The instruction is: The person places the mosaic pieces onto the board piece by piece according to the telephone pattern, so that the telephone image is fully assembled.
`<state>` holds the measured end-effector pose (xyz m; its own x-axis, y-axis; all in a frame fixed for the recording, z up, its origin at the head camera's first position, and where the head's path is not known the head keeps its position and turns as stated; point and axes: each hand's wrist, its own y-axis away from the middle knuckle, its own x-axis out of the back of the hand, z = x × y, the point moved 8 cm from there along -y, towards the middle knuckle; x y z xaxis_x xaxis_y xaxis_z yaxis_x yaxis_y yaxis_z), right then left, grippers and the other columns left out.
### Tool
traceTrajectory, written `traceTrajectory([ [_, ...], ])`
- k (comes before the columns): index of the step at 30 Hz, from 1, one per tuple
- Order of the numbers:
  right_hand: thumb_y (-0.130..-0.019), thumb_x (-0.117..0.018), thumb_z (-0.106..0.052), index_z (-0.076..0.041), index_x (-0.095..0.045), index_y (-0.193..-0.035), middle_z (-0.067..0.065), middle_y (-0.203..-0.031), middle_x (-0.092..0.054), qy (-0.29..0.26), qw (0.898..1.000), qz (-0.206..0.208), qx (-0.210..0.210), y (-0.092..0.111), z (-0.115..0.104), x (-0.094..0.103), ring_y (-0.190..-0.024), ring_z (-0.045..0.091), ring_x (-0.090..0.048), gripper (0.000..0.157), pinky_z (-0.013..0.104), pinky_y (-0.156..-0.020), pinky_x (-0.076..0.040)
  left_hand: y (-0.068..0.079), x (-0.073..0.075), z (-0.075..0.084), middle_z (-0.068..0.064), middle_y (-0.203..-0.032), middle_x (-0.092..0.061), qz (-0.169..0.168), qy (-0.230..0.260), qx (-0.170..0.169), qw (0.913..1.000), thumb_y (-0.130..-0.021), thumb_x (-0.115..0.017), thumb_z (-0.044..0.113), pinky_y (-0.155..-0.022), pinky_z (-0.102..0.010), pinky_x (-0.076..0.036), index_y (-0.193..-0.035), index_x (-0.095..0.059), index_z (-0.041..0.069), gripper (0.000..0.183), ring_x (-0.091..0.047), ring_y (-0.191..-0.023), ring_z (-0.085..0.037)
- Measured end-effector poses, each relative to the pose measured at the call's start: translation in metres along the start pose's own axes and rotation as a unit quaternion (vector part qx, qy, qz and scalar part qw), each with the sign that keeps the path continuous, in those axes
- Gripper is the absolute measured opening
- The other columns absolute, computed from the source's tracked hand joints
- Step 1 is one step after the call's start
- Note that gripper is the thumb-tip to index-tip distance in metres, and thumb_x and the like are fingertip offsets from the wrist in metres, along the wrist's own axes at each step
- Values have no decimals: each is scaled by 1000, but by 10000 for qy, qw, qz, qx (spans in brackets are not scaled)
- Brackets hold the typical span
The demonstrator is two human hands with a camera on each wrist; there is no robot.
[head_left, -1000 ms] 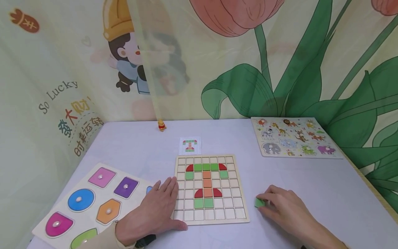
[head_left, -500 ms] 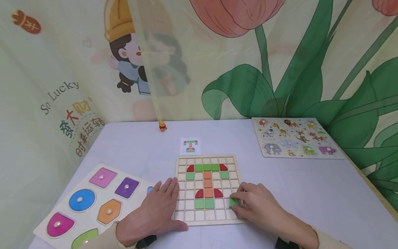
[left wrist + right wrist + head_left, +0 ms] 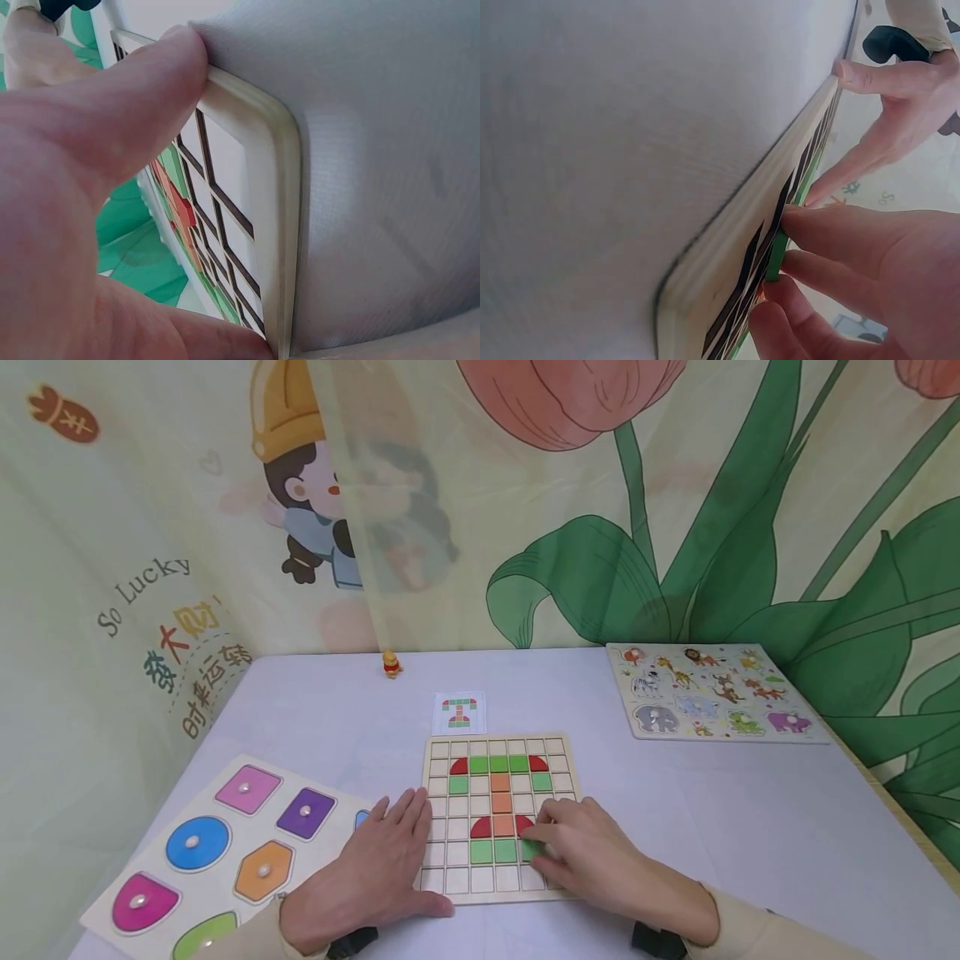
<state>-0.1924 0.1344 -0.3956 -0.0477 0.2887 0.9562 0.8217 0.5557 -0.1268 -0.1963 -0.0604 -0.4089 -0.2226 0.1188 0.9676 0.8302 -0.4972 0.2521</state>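
A wooden grid board (image 3: 506,891) lies flat on the table, with green and orange squares and red quarter-round pieces set in its cells. My right hand (image 3: 600,856) pinches a green square block (image 3: 530,849) between thumb and fingers, at the cell right of two green squares in a lower row. In the right wrist view the green block (image 3: 777,256) sits at the board surface between the fingertips. My left hand (image 3: 375,864) rests with straight fingers along the board's left edge, its thumb at the front left corner. A red piece is partly hidden by my right fingers.
Behind the board lies a small pattern card (image 3: 460,714). A knobbed shape puzzle (image 3: 217,802) lies at the left, partly under my left arm. An animal puzzle board (image 3: 712,689) lies at the back right, and a small bear figurine (image 3: 392,664) stands at the back edge.
My right hand has carried the green block leftward from the table right of the board, over the board's right side, to the lower row. My left hand has stayed at the board's edge.
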Motion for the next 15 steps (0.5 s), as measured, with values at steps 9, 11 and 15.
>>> traceTrajectory([
  [9,-79,-89,-24,-25,-84,-100,-11,-89,-67,-49,9996,174,212,-1,-2,1,-77,0,-52,22,17,-65,-31,-1,-1,-1,-20,-165,-35,-116,-25,23,9999,-74,-65,84,-123,-54,-31,-154,-40,-5,122,-34,-155,-34],
  [11,-79,-89,-24,-25,-84,-100,-11,-89,-66,-49,9996,183,224,-1,-3,1,-77,0,-51,22,17,-65,-30,-1,-1,-1,-20,-165,-35,-111,-19,26,9999,-74,-66,84,-123,-54,-31,-154,-40,-5,122,-34,-155,-34],
  [15,-79,-88,-24,-26,-84,-101,-12,-89,-66,-101,9997,170,172,-1,-2,1,-77,0,-51,23,17,-65,-30,-1,-1,0,-20,-165,-36,-79,3,10,10000,-74,-66,84,-123,-54,-31,-153,-40,-5,122,-35,-154,-34],
])
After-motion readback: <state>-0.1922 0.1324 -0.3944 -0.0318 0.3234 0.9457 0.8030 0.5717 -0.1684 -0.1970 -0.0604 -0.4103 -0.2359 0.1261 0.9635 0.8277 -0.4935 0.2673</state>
